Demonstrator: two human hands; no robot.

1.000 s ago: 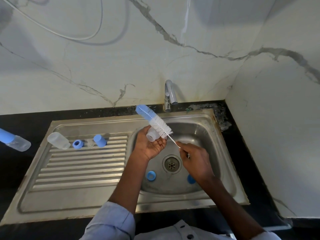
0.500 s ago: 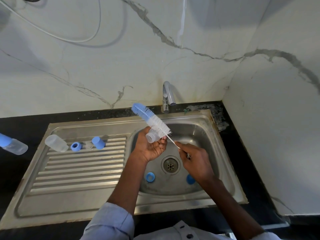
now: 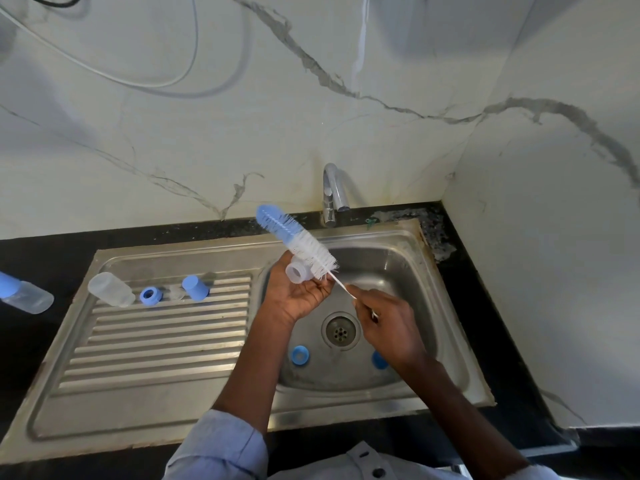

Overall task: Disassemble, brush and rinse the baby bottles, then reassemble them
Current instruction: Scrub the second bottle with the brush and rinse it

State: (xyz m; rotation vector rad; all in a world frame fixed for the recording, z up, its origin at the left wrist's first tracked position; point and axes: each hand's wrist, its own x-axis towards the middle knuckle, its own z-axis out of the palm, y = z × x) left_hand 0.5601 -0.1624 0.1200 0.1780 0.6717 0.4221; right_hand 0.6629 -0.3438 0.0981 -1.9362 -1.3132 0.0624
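Note:
My left hand (image 3: 294, 292) holds a small clear bottle (image 3: 298, 271) over the sink basin (image 3: 391, 268), its open mouth facing me. My right hand (image 3: 388, 323) grips the thin wire handle of a bottle brush (image 3: 298, 240) with white and blue bristles; the bristles rest against the bottle's outside, above it. Two blue rings lie in the basin: one (image 3: 300, 355) left of the drain (image 3: 339, 330), one (image 3: 379, 360) partly hidden by my right wrist. On the drainboard lie a clear bottle body (image 3: 110, 289), a blue ring (image 3: 151, 295), a clear teat (image 3: 176, 292) and a blue cap (image 3: 194, 287).
An assembled bottle with a blue cap (image 3: 24, 294) lies on the black counter at the far left. The tap (image 3: 331, 194) stands behind the basin, with no water visible. Marble walls close the back and right side.
The view has shifted slightly. Both hands keep their hold, and the brush stays against the bottle in nearly the same pose.

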